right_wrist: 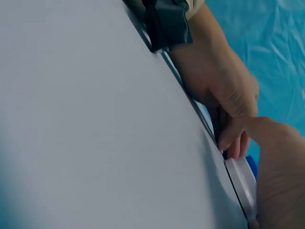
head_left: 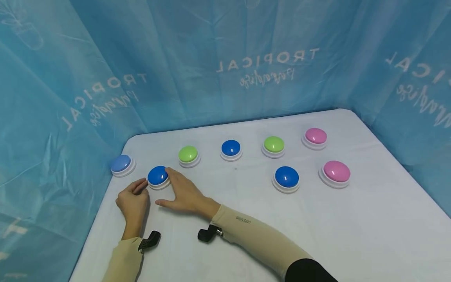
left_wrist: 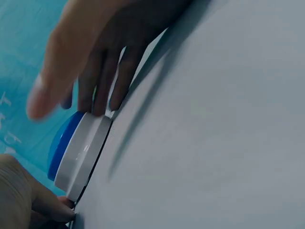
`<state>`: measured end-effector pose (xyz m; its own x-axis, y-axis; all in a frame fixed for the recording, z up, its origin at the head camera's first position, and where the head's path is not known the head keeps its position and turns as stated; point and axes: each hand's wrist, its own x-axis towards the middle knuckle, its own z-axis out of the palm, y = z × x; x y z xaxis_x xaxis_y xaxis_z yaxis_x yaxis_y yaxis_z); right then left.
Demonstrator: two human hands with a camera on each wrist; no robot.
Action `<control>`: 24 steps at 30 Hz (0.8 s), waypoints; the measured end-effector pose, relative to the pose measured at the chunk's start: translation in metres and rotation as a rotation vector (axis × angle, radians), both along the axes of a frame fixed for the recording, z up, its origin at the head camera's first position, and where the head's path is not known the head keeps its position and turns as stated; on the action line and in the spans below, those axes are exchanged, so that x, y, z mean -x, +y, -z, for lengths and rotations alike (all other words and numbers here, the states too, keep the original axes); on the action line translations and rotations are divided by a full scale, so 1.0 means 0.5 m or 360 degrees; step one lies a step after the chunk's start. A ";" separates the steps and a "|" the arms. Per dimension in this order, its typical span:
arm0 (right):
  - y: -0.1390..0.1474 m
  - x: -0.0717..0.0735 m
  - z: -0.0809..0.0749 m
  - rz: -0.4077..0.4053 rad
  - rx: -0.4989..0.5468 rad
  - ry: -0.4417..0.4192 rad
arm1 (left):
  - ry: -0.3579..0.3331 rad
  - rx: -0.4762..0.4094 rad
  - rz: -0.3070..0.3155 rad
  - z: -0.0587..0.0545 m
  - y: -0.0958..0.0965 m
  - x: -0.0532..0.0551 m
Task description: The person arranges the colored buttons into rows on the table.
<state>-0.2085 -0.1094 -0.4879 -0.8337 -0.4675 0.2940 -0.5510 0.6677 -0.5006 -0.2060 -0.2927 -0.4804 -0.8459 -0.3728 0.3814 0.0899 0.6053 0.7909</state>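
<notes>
A blue dome button [head_left: 157, 175] with a white round base stands on the white table between both hands. My left hand [head_left: 133, 201] is at its left side, fingers bent a little, fingertips right at the base. On the other side, my right hand [head_left: 186, 196] reaches over with fingers extended to the button's right edge, its thumb spread toward the near side. In the left wrist view, the right hand's straight fingers [left_wrist: 126, 76] meet the white base [left_wrist: 88, 152] from above. The right wrist view shows the left fingertips at the base [right_wrist: 239, 176], partly hidden by the right hand.
Another blue button [head_left: 120, 163] sits at the table's left edge. A green button [head_left: 188, 154], a blue one [head_left: 230, 148] and another green one [head_left: 274, 144] line the back. Right of them are pink buttons [head_left: 316, 136] [head_left: 336, 171] and a blue button [head_left: 287, 177]. Blue curtains surround the table.
</notes>
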 end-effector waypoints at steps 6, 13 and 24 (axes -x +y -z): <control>0.064 -0.059 -0.012 0.0095 0.0146 0.0058 | -0.0010 0.0005 0.0236 -0.008 0.036 -0.036; 0.135 -0.090 -0.016 0.0222 0.0329 0.0133 | -0.0031 0.0053 0.0470 -0.006 0.075 -0.063; 0.295 -0.116 -0.006 0.0160 0.0537 0.0059 | -0.0100 -0.0016 0.0802 0.002 0.172 -0.105</control>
